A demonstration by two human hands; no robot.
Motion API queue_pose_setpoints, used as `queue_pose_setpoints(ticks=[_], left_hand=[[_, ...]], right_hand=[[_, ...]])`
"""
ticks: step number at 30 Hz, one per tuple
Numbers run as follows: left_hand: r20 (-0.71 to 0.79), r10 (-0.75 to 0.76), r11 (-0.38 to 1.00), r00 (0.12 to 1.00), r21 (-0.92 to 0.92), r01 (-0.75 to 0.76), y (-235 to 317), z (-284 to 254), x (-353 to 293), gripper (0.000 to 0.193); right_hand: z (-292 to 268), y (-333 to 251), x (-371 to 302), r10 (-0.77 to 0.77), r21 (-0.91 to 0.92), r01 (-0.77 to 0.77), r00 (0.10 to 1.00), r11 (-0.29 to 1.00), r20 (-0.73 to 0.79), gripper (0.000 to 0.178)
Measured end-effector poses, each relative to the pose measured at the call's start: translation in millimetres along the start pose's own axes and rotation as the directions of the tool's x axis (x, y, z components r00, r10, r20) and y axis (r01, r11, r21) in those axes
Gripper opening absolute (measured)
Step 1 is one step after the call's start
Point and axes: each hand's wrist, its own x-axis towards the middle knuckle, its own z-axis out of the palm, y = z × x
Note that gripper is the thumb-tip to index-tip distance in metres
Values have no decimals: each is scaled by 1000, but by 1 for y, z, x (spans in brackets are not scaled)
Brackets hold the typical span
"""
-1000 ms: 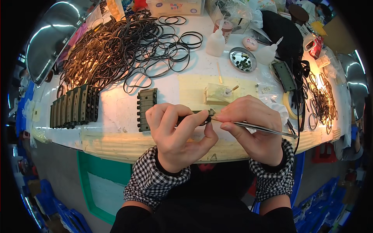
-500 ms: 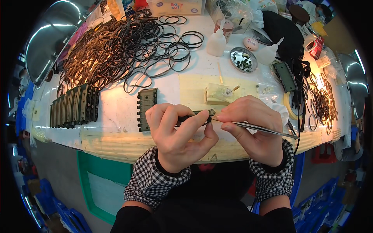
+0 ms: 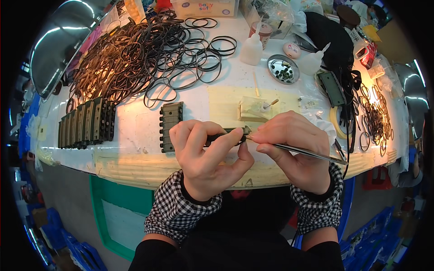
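My left hand [image 3: 205, 162] is closed around a small dark green plastic piece [image 3: 245, 131], pinched between fingers and thumb above the table's front edge. Most of that piece is hidden by the fingers. In my right hand [image 3: 298, 144] is a pair of slim metal tweezers [image 3: 312, 154], their shaft slanting down to the right. Their tips meet the right end of the green piece, though whether they grip anything there is too small to tell. Just beyond my left hand lies a ribbed dark green plastic block [image 3: 171, 128].
Several similar green blocks [image 3: 86, 124] stand in a row at left. A large heap of dark rubber loops [image 3: 122, 63] lies behind them. Behind my hands sits a small pale block [image 3: 253, 110] with a stick. Further back are a round metal dish [image 3: 281, 83] and a squeeze bottle [image 3: 251, 49].
The tweezers and right fingertips have shifted very slightly at the green piece. Everything else looks the same.
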Motion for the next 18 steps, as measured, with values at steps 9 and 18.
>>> queue_pose_setpoints(ticks=[9,18], left_hand=[[2,-3,1000,1000,2,3,0,0,-1,35],[9,3,1000,1000,0,-3,0,-1,0,35]], right_hand=[[0,1,0,4,20,-4,1000,1000,3,12],[0,1,-1,16,23,-16,1000,1000,-4,12]])
